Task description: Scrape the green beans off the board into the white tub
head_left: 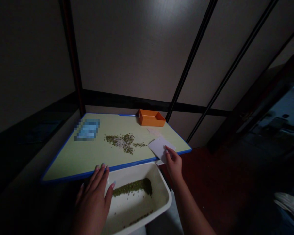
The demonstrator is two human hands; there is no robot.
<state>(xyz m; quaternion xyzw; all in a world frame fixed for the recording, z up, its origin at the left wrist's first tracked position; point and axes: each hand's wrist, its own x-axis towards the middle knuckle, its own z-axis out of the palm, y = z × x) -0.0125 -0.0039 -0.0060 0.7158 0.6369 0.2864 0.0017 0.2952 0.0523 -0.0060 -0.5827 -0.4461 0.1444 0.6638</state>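
Observation:
My right hand (173, 160) pinches a white card (159, 147) between thumb and fingers, over the right part of the table's front edge. To the card's left, small greenish-brown grains (128, 140) lie scattered on the pale table top (88, 158), with a whitish patch among them. Below the edge is a white plastic basin (165, 192), with a heap of green grains (137, 186) along its far side. My left hand (95, 191) rests with fingers stretched out at the basin's left side, fingertips by the blue table edge.
An orange open box (152, 119) stands at the table's back edge. A blurred light-blue item (88, 129) lies at the back left. Faint pale bits (154, 132) lie near the box. A panelled wall (127, 49) rises behind, and dark red floor (198, 176) shows at right.

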